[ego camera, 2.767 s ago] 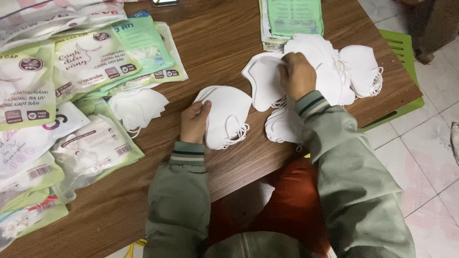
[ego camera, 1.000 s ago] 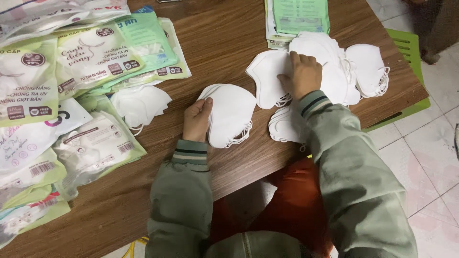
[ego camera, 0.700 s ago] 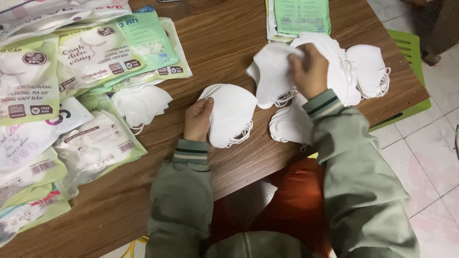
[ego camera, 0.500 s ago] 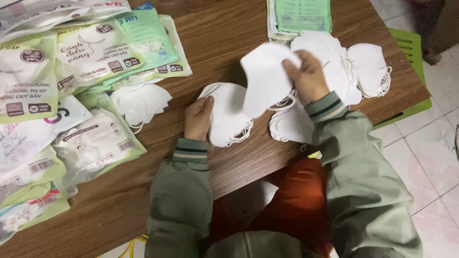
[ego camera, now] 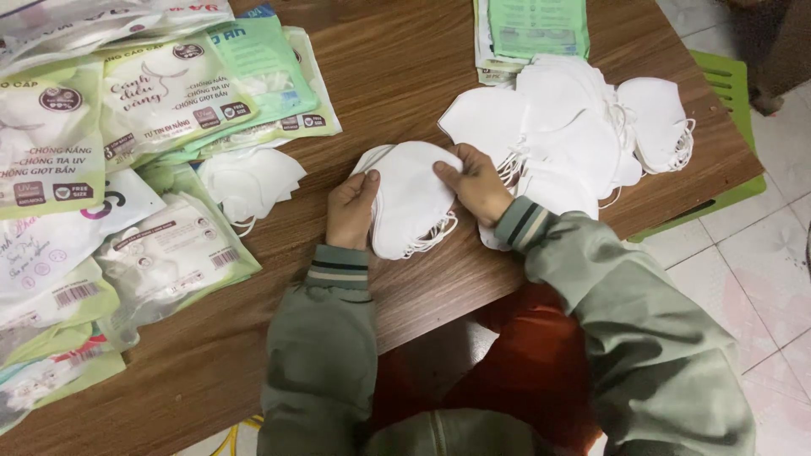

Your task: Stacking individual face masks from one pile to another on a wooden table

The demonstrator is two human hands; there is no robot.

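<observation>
A small stack of white folded face masks (ego camera: 411, 198) lies on the brown wooden table (ego camera: 405, 63) just in front of me. My left hand (ego camera: 352, 209) grips the stack's left edge. My right hand (ego camera: 477, 184) presses on its right edge, fingers on the top mask. A loose heap of more white masks (ego camera: 574, 127) with ear loops spreads to the right of my right hand.
Several sealed green-and-white mask packets (ego camera: 127, 110) cover the table's left side, with a few loose masks (ego camera: 249, 179) beside them. More green packets (ego camera: 532, 29) lie at the back. A green plastic stool (ego camera: 733, 89) stands by the table's right edge, over a tiled floor.
My right hand lifted one mask from the right heap, carried it left and laid it on the stack under my left hand. Both hands now hold the stack.
</observation>
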